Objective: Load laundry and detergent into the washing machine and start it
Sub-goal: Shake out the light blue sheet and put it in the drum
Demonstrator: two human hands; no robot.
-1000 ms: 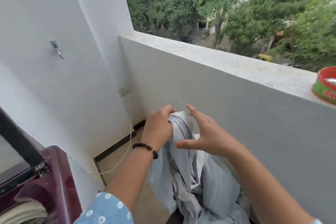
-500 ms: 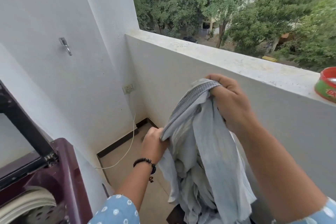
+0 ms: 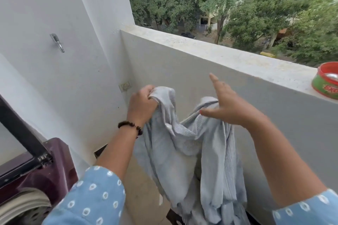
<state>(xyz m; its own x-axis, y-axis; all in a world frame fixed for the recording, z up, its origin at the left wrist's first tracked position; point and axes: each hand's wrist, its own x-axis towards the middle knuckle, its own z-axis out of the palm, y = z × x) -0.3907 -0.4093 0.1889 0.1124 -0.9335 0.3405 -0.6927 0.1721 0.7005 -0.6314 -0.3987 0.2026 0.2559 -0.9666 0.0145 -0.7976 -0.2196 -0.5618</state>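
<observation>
A pale grey garment (image 3: 184,153) hangs in front of me above the balcony floor. My left hand (image 3: 141,105), with a dark bead bracelet at the wrist, grips one upper edge of it in a fist. My right hand (image 3: 227,108) is beside the garment's other raised fold with forefinger and thumb stretched out straight; the cloth lies against its palm side, and I see no finger curled round it. The maroon washing machine (image 3: 54,168) stands at the lower left with its dark-framed lid (image 3: 18,124) raised and the pale drum rim (image 3: 23,202) showing.
A red and green tub (image 3: 326,82) sits on the parapet ledge (image 3: 228,56) at the right. A metal hook (image 3: 57,42) and a wall socket (image 3: 125,86) are on the white wall. Something dark lies under the garment at the bottom edge.
My left hand has risen and still grips the garment. My right hand has dropped from its high grip and spread its fingers; the cloth's raised fold sank with it.
</observation>
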